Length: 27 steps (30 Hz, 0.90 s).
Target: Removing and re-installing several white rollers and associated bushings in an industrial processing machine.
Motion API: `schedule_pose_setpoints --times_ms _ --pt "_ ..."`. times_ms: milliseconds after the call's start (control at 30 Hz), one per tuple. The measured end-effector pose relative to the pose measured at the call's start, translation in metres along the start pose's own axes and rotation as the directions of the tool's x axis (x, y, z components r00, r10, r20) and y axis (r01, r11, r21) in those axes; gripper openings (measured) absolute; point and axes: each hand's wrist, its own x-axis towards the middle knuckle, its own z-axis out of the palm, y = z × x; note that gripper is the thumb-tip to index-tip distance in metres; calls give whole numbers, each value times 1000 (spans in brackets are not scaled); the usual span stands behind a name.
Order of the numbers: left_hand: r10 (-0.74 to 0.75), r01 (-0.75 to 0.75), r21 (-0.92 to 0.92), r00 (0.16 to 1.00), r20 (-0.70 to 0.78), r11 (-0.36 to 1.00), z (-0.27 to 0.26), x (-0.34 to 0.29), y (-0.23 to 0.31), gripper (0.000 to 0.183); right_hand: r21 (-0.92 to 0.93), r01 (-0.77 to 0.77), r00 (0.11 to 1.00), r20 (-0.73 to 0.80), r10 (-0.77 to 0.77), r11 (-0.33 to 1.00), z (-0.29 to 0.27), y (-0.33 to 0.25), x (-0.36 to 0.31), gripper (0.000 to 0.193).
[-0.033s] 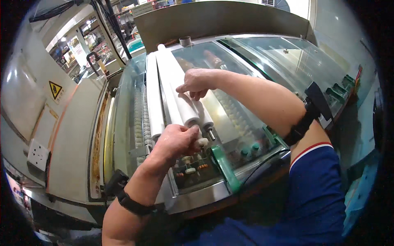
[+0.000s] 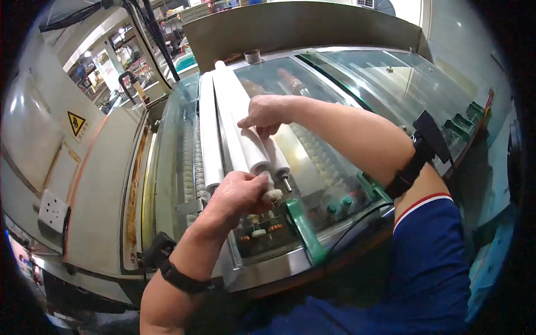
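Note:
A long white roller [image 2: 254,148] lies slanted over the clear cover of a machine. My left hand [image 2: 237,192] is closed round its near end, thumb and fingers pinching the shaft. A small off-white gear [image 2: 272,195] shows just beyond those fingers. Farther up, my right hand [image 2: 269,114] rests on the same roller with curled fingers; its thumb side presses the white surface, and part of its grip is hidden. To the left lies a second white roller [image 2: 211,139]. Another white roller [image 2: 277,159], with a metal shaft end [image 2: 287,184], lies to the right, partly beneath my right hand.
Under the clear cover [image 2: 335,117] are rows of toothed rollers [image 2: 318,151]. A green handle [image 2: 305,231] stands at the near edge, by a thin black cable [image 2: 357,226]. A metal panel [image 2: 301,28] rises behind; a wall socket [image 2: 54,211] is at left.

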Motion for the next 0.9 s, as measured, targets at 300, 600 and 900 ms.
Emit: schedule_pose_setpoints --times_ms 300,600,900 --pt "86 -53 186 980 -178 981 5 -4 0 33 -37 -20 999 -42 18 999 4 -9 -3 43" --pt "106 -29 284 960 -258 958 11 7 0 37 -10 56 998 -26 -56 998 2 -3 1 44" --pt "397 -59 595 797 -456 801 3 0 4 40 77 9 993 -117 0 997 -4 -5 14 64"
